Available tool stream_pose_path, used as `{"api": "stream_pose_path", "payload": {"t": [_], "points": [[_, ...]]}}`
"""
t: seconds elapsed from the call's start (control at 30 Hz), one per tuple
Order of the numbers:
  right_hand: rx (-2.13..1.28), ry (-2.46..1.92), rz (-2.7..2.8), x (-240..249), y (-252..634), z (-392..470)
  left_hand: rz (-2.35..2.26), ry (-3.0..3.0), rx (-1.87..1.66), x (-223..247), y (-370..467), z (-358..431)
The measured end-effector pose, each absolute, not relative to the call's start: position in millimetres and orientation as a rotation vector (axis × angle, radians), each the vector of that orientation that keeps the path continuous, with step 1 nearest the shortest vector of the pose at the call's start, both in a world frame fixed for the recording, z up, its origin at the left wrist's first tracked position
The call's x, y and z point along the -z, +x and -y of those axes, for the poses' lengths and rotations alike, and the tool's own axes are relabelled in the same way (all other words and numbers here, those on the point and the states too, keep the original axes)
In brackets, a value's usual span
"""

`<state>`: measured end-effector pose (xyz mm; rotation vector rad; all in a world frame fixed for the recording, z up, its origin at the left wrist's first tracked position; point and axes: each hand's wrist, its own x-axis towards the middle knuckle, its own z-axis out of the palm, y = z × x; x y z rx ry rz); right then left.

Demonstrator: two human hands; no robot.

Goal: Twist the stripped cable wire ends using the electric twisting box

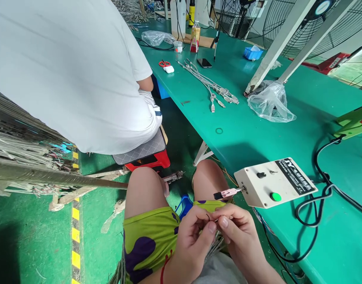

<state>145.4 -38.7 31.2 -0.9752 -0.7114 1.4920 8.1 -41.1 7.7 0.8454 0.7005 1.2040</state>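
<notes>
My left hand (193, 241) and my right hand (239, 230) meet above my lap, thumbs and fingertips pinched close together. Between them is a thin wire (215, 220), mostly covered by the fingers; a short dark strand curls by the left fingertips. Grey cables (215, 245) lie below the hands across my lap, partly hidden by them. Just beyond the right hand, a cream control box (275, 183) with a green button and a black knob sits at the table edge. A pink and black tip (228, 193) juts from its left side toward my hands.
A person in a white shirt (80, 71) sits on a red stool (151, 161) at left. On the green table (228, 138) lie grey USB cables (210, 85), a phone (204, 63), a plastic bag (271, 102) and a bottle (195, 37). Black cords (312, 221) loop at right.
</notes>
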Motion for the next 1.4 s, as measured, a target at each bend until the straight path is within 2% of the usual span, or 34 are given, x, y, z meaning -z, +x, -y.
{"api": "stream_pose_path", "payload": {"t": [0.73,1.1,1.4], "points": [[-1.151,-0.903,0.751,-21.2,135.0,42.5,-0.667,0.955,-1.085,-1.6,6.7,45.2],[-1.331,-0.792,0.742,-19.7,138.4,35.7,-0.715,0.903,-1.213,-3.3,8.1,42.7],[-1.255,-0.837,0.805,-12.0,138.9,45.7,-0.708,0.914,-1.174,1.0,8.9,46.5]]}}
